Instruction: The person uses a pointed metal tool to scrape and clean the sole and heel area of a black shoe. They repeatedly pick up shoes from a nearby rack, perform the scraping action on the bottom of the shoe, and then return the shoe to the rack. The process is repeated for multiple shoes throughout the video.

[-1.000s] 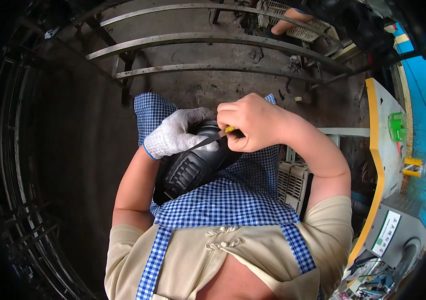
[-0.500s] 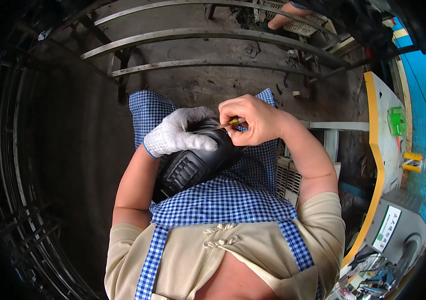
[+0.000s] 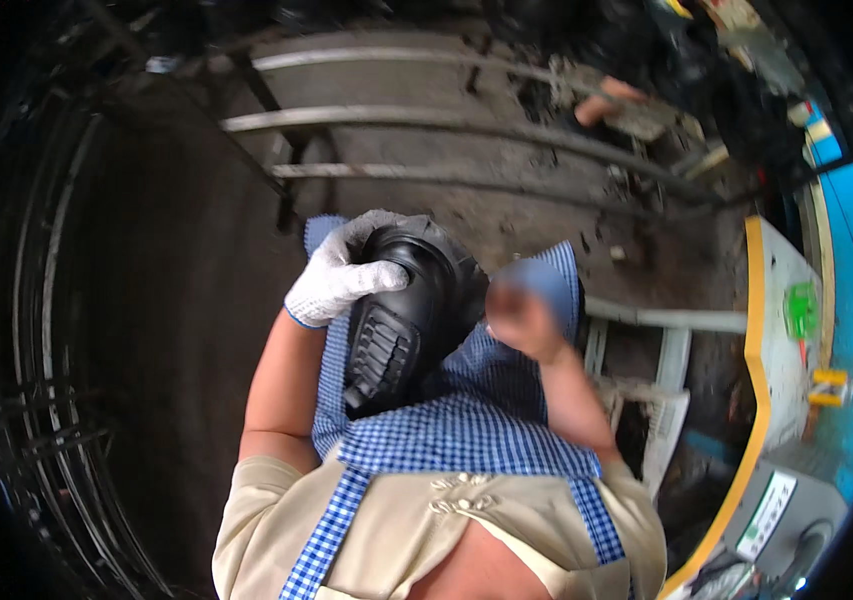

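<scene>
My left hand [image 3: 338, 280], in a white knit glove, grips a black moulded boot [image 3: 434, 292] over my lap, its thumb on the smooth rounded end and the fingers behind it. A ribbed panel on the boot faces up towards me, and the far edge of the boot looks rough and dull. To the right of the boot, apart from it, is my bare right hand [image 3: 534, 322]. Motion smears its fingers, and whatever they hold cannot be made out. Beneath both lies a blue checked apron [image 3: 476, 440].
Metal rack bars [image 3: 426, 120] cross beyond my knees. On the right stands a yellow-edged table [image 3: 758, 300] with a green tape dispenser [image 3: 801, 310], a yellow roll [image 3: 828, 387] and a grey machine [image 3: 791, 515]. A pale plastic crate [image 3: 661, 430] is below. Another person's limb [image 3: 606, 100] shows at the far right.
My right hand, earlier at the boot pinching a small blade with a yellow part, has drawn away right and nearer. My left hand still holds the boot, now more exposed. The view has shifted.
</scene>
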### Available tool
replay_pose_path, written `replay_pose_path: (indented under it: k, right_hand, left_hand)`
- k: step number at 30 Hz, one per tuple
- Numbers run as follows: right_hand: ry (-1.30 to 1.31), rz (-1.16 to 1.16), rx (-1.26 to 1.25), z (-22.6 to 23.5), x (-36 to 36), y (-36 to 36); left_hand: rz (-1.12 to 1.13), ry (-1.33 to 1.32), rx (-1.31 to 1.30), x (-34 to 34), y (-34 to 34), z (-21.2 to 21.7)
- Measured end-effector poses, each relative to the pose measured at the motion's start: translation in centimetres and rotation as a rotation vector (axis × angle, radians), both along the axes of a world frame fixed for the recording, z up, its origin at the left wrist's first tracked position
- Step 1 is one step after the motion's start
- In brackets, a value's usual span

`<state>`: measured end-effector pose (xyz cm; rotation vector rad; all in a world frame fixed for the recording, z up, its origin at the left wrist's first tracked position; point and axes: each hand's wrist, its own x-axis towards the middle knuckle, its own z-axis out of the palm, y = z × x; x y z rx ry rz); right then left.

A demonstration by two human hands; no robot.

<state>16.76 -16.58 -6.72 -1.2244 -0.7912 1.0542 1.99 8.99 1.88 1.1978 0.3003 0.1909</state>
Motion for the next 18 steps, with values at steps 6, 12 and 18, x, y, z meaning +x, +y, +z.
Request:
replay_pose_path:
  k: [6, 12, 18]
  right_hand:
    - [0.451, 0.355, -0.073, -9.1, -3.9, 4.0]
    - [0.726, 0.193, -0.124, -4.6, -6.0, 9.4]
    - [0.417, 0.178, -0.005, -0.2, -4.9, 15.5]
  left_hand:
    - [0.514, -0.285, -0.225, 0.7, 4.7, 1.9]
    - [0.819, -0.285, 0.140, -3.0, 3.6, 4.5]
    - [0.701, -0.443, 1.061, -10.3, -2.6, 2.2]
